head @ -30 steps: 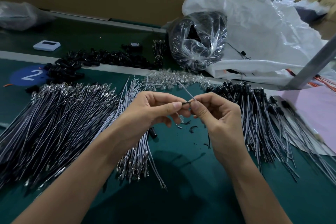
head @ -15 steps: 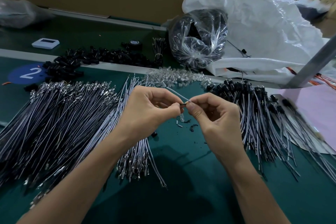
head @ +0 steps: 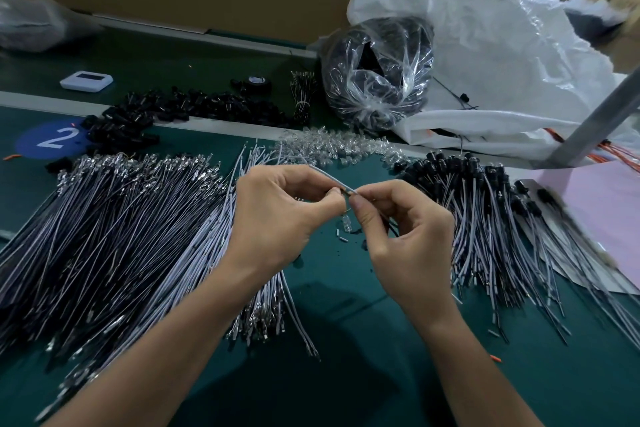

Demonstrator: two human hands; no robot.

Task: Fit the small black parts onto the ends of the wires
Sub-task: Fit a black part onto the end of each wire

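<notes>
Over the green table [head: 346, 385], left hand [head: 277, 222] and right hand [head: 412, 246] fingers [head: 360, 216] pinching one grey wire [head: 329, 179], its end between them

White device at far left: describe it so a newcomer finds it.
Find the blue disc marked 2 on the green belt. Beyond it, past the pale rail, lies the white device. Unlike the black parts nearby, it is flat, white, rectangular.

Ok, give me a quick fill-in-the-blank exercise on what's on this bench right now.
The blue disc shows the number ____.
The wires already capped in black lie on the person's ____ side.
The left hand and right hand together pinch one ____.
Missing: 2; right; wire.
</notes>
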